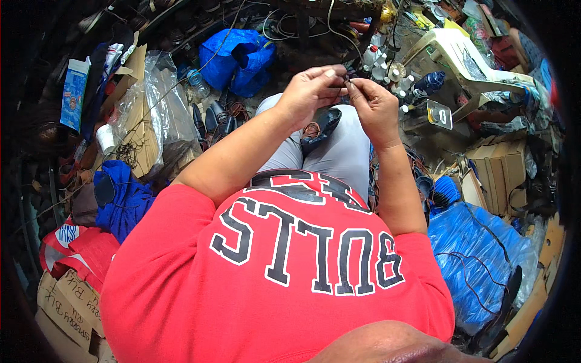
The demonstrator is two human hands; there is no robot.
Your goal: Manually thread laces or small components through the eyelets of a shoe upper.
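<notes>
Both hands are raised over my lap, their fingertips almost meeting. My left hand is closed in a pinch, and so is my right hand. A thin dark cord runs between the fingertips; most of it is hidden by the fingers. Below the hands, a dark shoe rests between my thighs on the light grey trousers, with something brownish at its opening. It looks apart from both hands.
A blue bag stands ahead on the left, near dark shoes. Several small bottles and a white plastic chair are ahead on the right. Cardboard and clear plastic lie left; a blue plastic-wrapped bundle lies right.
</notes>
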